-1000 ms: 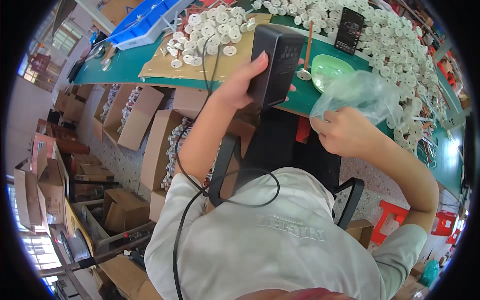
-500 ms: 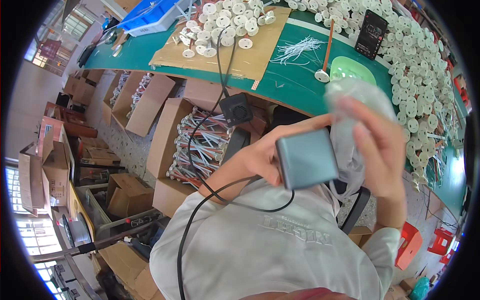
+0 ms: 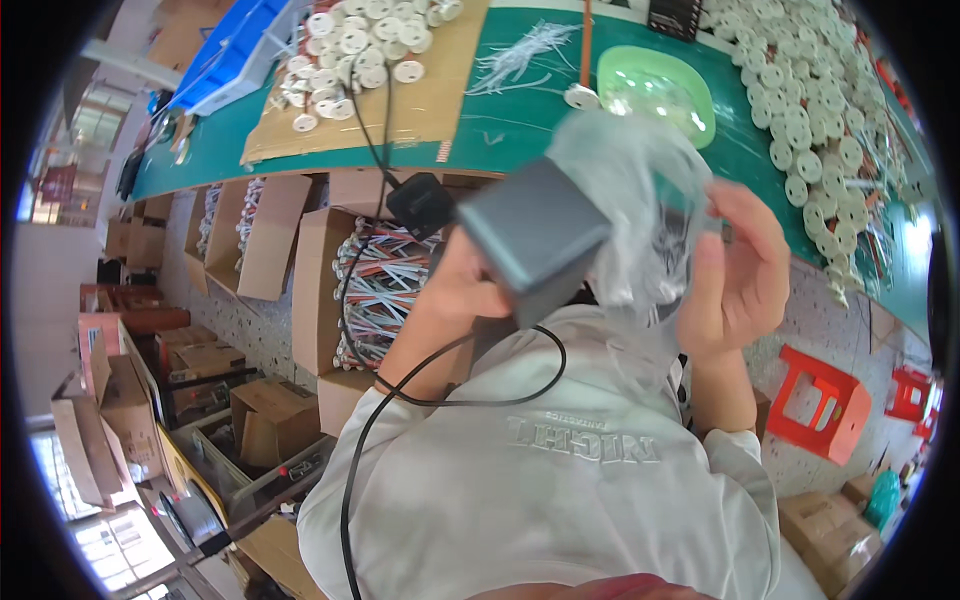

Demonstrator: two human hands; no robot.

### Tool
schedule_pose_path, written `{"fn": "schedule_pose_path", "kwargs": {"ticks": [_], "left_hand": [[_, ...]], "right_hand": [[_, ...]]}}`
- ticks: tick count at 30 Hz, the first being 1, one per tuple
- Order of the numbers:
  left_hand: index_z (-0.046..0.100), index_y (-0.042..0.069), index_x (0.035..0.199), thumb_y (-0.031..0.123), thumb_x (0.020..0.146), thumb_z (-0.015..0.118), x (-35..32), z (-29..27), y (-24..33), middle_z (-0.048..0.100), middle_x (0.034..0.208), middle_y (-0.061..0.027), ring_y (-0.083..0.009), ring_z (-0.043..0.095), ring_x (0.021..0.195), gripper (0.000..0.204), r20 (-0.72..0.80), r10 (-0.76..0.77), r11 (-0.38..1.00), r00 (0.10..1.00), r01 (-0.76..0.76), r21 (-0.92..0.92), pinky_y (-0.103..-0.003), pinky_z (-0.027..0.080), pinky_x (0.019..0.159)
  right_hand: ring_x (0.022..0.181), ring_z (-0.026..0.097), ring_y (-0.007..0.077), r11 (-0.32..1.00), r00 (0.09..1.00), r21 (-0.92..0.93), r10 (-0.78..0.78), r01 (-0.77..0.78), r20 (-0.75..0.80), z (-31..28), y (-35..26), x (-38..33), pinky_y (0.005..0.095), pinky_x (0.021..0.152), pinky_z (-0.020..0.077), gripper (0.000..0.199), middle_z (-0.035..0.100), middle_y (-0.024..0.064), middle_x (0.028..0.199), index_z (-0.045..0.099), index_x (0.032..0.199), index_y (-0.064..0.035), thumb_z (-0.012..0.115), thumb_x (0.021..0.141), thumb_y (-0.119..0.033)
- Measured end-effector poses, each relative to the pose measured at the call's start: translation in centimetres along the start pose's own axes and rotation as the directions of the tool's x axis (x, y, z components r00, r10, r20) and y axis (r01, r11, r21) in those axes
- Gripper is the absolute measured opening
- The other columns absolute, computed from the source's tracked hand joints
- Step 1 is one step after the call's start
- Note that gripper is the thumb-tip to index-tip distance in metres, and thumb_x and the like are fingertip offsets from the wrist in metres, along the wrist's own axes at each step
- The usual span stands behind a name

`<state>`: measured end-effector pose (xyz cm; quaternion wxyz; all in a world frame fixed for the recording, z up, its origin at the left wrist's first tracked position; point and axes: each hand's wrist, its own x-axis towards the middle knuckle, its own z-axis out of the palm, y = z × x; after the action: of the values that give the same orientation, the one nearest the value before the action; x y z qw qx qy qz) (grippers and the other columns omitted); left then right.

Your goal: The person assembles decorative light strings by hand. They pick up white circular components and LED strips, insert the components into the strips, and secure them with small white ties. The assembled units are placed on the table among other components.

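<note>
In front of my chest, my left hand (image 3: 462, 290) grips a dark grey box-shaped device (image 3: 540, 235) by its near left side. Its far fingers are hidden behind the device. A crumpled clear plastic bag (image 3: 630, 190) hangs in the air against the device's right side. At the bag's right edge is my right hand (image 3: 735, 275), its fingers curled around the plastic, partly smeared by motion. A black cable (image 3: 480, 402) loops below the device and over my shirt. To the left of the device, a black adapter block (image 3: 420, 205) hangs on the cable.
The green table (image 3: 520, 75) carries piles of white discs (image 3: 815, 150) on stems, a light green bowl (image 3: 660, 85), white strips (image 3: 525, 55), cardboard (image 3: 425, 100) and a blue crate (image 3: 225, 60). Cartons of stems (image 3: 385, 285) stand left below; a red stool (image 3: 820, 405) is at right.
The device and both hands have shifted left in view, and the device has tilted, showing another side. The bag has moved left too. The view itself has turned.
</note>
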<state>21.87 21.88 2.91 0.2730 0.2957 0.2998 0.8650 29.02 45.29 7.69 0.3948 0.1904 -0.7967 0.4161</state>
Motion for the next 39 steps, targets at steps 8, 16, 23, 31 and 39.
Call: {"fn": "schedule_pose_path", "kwargs": {"ticks": [8, 16, 23, 31, 39], "left_hand": [[0.041, 0.009, 0.144, 0.081, 0.072, 0.060, -2.4, -3.8, -0.1, 0.048, 0.129, -0.0235, -0.0343, 0.058, 0.108, 0.104, -0.138, 0.115, 0.970, 0.984, -0.082, 0.228, -0.048, 0.052, 0.089], [0.037, 0.009, 0.145, 0.052, 0.069, 0.084, -2.3, -3.1, 4.5, 0.046, 0.133, -0.0265, -0.0370, 0.064, 0.102, 0.099, -0.156, -0.089, 0.917, 0.984, 0.142, 0.372, -0.050, 0.058, 0.084], [0.040, -0.010, 0.137, 0.042, 0.067, 0.084, -3.2, -0.4, 7.2, 0.058, 0.113, -0.0206, -0.0237, 0.066, 0.097, 0.098, -0.268, 0.116, 0.842, 0.956, 0.048, 0.538, -0.034, 0.057, 0.083], [0.058, -0.006, 0.115, 0.030, 0.070, 0.085, -2.0, 4.5, 4.3, 0.055, 0.118, -0.0205, -0.0292, 0.060, 0.101, 0.064, 0.139, -0.156, 0.650, 0.978, -0.004, 0.760, -0.037, 0.049, 0.083], [0.060, -0.001, 0.112, 0.017, 0.085, 0.073, -3.7, 4.6, 7.4, 0.047, 0.120, -0.0265, -0.0295, 0.068, 0.087, 0.034, 0.174, 0.138, 0.660, 0.975, -0.221, 0.718, -0.036, 0.056, 0.074]], "right_hand": [[0.079, 0.060, 0.0248, 0.894, 0.941, -0.294, 0.327, -0.339, -0.089, 3.7, 2.2, -8.7, 0.0328, 0.069, 0.0502, 0.050, 0.062, 0.0131, 0.095, 0.057, 0.106, 0.0001, 0.083, 0.064, -0.008], [0.060, 0.052, 0.0111, 0.634, 0.636, 0.113, 0.716, -0.765, 0.287, 0.5, 2.9, -7.2, 0.0250, 0.056, 0.0402, 0.017, 0.062, 0.0054, 0.068, 0.072, 0.083, 0.0018, 0.083, 0.071, -0.005], [0.045, 0.045, 0.0140, 0.898, 0.942, -0.284, 0.312, -0.335, -0.123, 0.5, 0.6, -3.8, 0.0269, 0.045, 0.0351, 0.021, 0.049, 0.0035, 0.053, 0.074, 0.084, -0.0048, 0.085, 0.066, -0.006], [0.046, 0.051, 0.0211, 0.914, 0.971, -0.331, 0.239, -0.235, -0.030, 3.7, 1.1, -3.5, 0.0322, 0.044, 0.0393, 0.022, 0.050, 0.0053, 0.054, 0.072, 0.084, -0.0078, 0.079, 0.065, -0.003], [0.049, 0.055, 0.0280, 0.853, 0.965, -0.483, 0.255, -0.197, 0.056, 4.1, 3.1, -5.7, 0.0376, 0.046, 0.0429, 0.011, 0.054, 0.0070, 0.056, 0.067, 0.076, -0.0073, 0.073, 0.068, -0.006]]}}
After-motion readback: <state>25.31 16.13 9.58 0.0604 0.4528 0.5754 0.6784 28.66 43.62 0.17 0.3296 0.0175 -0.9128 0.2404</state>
